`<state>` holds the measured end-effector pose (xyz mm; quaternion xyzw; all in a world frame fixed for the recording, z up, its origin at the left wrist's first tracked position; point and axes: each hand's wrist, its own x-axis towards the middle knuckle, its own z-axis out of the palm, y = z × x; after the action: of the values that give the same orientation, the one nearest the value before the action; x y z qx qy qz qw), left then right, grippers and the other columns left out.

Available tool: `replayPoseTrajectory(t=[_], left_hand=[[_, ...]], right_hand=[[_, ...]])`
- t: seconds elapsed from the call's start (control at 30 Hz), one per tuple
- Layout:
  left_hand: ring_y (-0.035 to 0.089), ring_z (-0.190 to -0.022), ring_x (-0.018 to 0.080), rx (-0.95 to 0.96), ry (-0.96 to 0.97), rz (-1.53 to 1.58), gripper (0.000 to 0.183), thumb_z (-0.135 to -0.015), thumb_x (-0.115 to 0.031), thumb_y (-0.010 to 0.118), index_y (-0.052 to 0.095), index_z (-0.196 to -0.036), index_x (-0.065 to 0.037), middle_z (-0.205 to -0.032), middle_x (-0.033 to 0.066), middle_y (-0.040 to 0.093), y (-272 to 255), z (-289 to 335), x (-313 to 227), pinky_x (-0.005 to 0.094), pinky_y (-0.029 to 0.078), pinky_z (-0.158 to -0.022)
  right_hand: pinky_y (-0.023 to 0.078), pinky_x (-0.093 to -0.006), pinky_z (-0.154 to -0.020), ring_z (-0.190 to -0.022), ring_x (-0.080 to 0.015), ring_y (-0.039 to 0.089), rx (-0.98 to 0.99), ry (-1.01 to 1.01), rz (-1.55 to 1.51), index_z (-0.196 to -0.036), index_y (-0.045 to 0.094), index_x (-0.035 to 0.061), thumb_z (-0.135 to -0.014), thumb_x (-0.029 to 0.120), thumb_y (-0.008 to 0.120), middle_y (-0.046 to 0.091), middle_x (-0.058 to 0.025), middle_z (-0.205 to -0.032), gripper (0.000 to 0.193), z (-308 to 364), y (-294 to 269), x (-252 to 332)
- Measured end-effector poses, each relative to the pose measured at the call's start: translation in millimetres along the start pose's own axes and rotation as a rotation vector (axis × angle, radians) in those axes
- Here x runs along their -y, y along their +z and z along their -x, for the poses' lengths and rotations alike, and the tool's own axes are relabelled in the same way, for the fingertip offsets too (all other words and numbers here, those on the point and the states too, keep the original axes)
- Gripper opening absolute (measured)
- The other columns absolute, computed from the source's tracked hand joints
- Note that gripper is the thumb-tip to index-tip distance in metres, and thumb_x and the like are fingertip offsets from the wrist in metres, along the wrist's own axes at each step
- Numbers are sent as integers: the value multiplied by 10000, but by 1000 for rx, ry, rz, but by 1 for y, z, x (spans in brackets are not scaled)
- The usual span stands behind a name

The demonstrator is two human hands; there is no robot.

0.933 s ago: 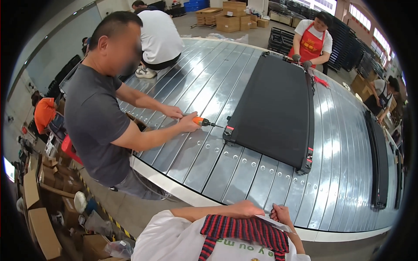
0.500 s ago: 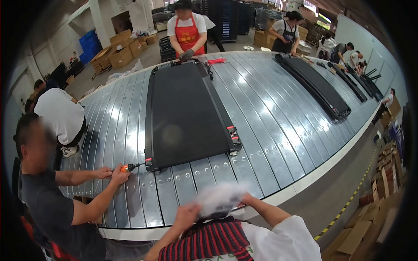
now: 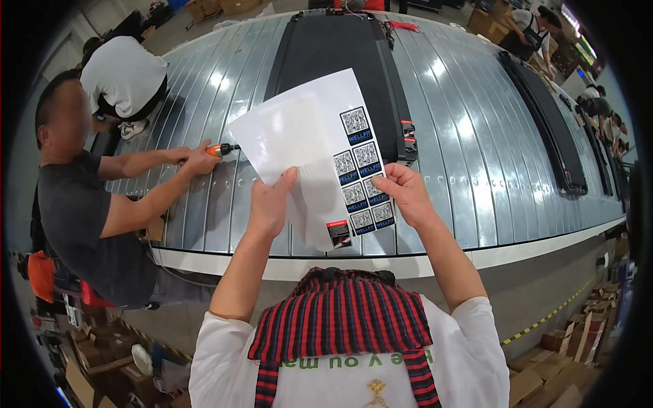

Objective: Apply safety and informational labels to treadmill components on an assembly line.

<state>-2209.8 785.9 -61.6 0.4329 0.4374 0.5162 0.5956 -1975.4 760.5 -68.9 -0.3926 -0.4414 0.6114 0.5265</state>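
Note:
Above the metal table's near edge I hold a white sticker sheet [image 3: 272,132], tilted. My left hand [image 3: 272,204] pinches its lower left part, thumb on top. My right hand [image 3: 408,197] grips the right edge beside several square code stickers [image 3: 354,124]. A small red-and-black warning label [image 3: 338,233] sits at the sheet's bottom. Most of the sheet's left side is bare and glossy. Behind it lies a long black treadmill deck [image 3: 333,47], partly hidden by the sheet.
At my left a co-worker [image 3: 88,197] holds an orange power screwdriver [image 3: 216,150] over the slatted metal table [image 3: 462,170]. Another black deck [image 3: 544,122] lies to the right. Other people work around the table. Cardboard boxes [image 3: 112,360] are piled at the lower left.
The blurred sheet has come up and is spread out with its stickers showing. Both my hands have risen with it. My view has tilted lower, and the co-worker's screwdriver has moved off the deck's corner.

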Motion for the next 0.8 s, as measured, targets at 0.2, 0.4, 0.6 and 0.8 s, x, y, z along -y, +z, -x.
replayPoseTrajectory(t=[0.2, 0.4, 0.6, 0.8], left_hand=[[510, -942, 158, 60, -7, 46, 416, -777, -224, 626, 501, -1088, 22, -1043, 78, 547, -8, 6, -3, 291, 393, -832], [507, -967, 165, 105, 6, 58, 431, -757, -198, 648, 488, -1108, -4, -1052, 70, 548, -10, 9, -23, 297, 412, -820], [505, -973, 177, 88, 60, 282, 479, -750, -170, 651, 444, -1156, -22, -1072, 70, 533, -7, 23, -23, 305, 419, -816], [485, -1000, 173, 202, 93, 76, 554, -709, -152, 686, 422, -1179, -23, -1097, 58, 513, -30, 30, -18, 313, 398, -843]], right_hand=[[435, -194, -640, -686, -57, 543, 12, 54, 33, -842, 573, 15, -816, 88, 564, 607, -23, -772, 78, 6, 9, 6], [422, -188, -600, -657, -33, 513, 127, -9, 186, -820, 569, -3, -811, 69, 570, 593, -10, -749, 73, 3, 9, 9], [425, -184, -595, -664, -36, 525, 163, -48, 171, -857, 559, -17, -812, 67, 563, 603, -25, -761, 96, -4, 14, 17], [444, -187, -624, -709, -57, 557, 110, -110, 15, -956, 531, -36, -814, 75, 558, 612, -53, -813, 182, -33, 57, 46]])
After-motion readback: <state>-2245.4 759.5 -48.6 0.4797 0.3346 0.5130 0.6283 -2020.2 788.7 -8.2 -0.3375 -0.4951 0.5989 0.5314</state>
